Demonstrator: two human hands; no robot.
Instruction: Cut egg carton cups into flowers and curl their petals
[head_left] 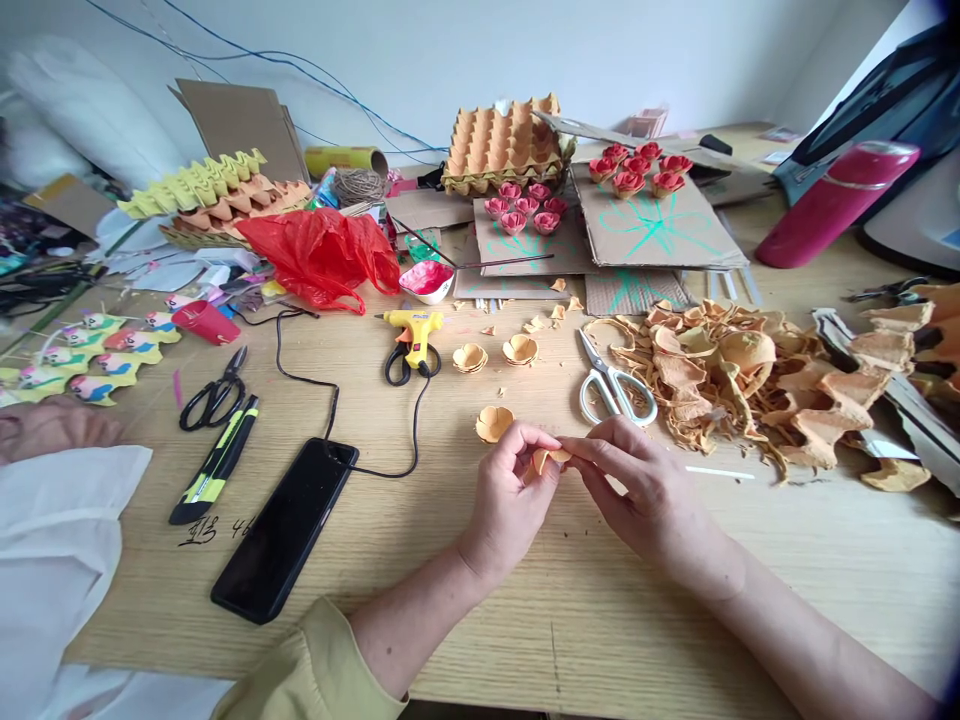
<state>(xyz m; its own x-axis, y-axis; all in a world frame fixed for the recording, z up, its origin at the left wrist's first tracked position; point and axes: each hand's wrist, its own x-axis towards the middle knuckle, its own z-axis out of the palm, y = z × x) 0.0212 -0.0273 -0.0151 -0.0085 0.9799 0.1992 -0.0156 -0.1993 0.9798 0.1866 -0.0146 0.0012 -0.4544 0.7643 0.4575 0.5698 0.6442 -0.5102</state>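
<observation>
Between the fingertips of both hands is a small orange egg-carton cup piece [550, 458] with a curved edge. My left hand [512, 497] pinches it from the left. From the right, the thumb and fingers of my right hand [651, 492] close on its other edge, partly hiding it. Just beyond my left hand sits a petal-edged carton cup [494, 424]. Two stacks of similar cups, a left one [470, 358] and a right one [520, 349], stand farther back. White-handled scissors [616, 385] lie past my right hand, blades pointing away.
A yellow glue gun [412, 335], black phone [285, 530], utility knife [216, 462] and black shears [215, 395] lie leftward. Carton scraps [720, 370] pile up at right. Red paper flowers [628, 182] stand on cardboard [664, 235] behind. Another person's white sleeve [60, 540] is at left.
</observation>
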